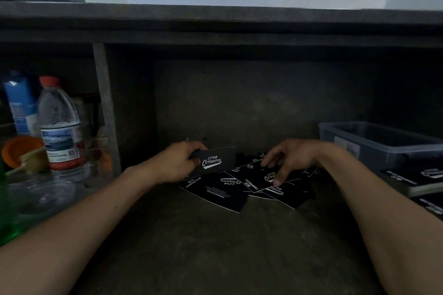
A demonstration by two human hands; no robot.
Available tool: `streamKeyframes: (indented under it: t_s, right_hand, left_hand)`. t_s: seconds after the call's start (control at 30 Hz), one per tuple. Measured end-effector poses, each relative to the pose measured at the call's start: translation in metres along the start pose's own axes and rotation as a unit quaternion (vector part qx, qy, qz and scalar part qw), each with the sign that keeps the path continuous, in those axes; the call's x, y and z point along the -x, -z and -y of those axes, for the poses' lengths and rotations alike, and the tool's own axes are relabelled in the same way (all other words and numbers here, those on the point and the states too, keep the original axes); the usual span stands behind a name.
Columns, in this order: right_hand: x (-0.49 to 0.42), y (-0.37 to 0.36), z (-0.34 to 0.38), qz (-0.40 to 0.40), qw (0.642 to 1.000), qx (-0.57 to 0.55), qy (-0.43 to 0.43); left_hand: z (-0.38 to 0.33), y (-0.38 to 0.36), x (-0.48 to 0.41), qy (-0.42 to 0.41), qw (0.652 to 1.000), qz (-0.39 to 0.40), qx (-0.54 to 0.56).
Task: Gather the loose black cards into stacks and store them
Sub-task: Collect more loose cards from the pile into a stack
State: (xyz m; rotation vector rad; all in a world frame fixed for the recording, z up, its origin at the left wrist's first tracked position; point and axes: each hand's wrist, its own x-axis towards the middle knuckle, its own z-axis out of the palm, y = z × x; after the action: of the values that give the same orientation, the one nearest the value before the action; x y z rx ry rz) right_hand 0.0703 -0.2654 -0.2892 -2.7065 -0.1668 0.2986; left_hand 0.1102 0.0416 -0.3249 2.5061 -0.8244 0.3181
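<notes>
The left hand (178, 163) is curled round a small stack of black cards (215, 161), held just above the loose cards (227, 193) scattered on the tabletop (215, 246). One top card (257, 178) of that pile is pinched between thumb and fingers of the right hand (290, 159). A clear bin (383, 141) is seen near the right, a water bottle (60, 127) at the left.

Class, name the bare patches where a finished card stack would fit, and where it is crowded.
Bare: the shelf floor nearer than the loose cards, between the forearms. Crowded: the middle under left hand, its held cards, and right hand; leftward, the water bottle; rightward, the plastic bin and stacked cards.
</notes>
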Motion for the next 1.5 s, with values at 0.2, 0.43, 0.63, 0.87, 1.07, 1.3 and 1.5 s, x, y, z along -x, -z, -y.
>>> streamKeyframes:
  t_s: [0.2, 0.43, 0.63, 0.87, 1.07, 1.3, 1.5]
  right_hand:
    - [0.015, 0.01, 0.001, -0.024, 0.977, -0.205, 0.055]
    - [0.0, -0.025, 0.039, -0.135, 0.943, -0.275, 0.13]
    - [-0.023, -0.043, 0.048, -0.307, 0.929, -0.185, 0.096]
    - [-0.015, -0.04, 0.046, -0.165, 0.985, -0.047, -0.008]
    - [-0.001, -0.016, 0.034, -0.187, 0.945, -0.255, -0.078]
    - [0.002, -0.002, 0.022, -0.174, 0.886, -0.408, -0.135]
    - [0.009, 0.002, 0.028, -0.131, 0.83, -0.54, -0.05]
  left_hand:
    - [0.002, -0.001, -0.001, 0.004, 1.0, -0.01, 0.02]
    - [-0.016, 0.001, 0.001, 0.025, 0.988, 0.001, 0.155]
    - [-0.015, 0.004, 0.007, -0.002, 0.998, -0.029, 0.061]
    - [-0.004, 0.005, 0.005, 0.03, 0.999, -0.014, 0.005]
    - [-0.005, 0.005, 0.002, 0.047, 0.998, -0.034, 0.021]
    - [0.0, 0.0, -0.001, 0.051, 0.995, -0.051, 0.069]
    - [-0.003, 0.0, 0.001, 0.037, 0.992, -0.021, 0.117]
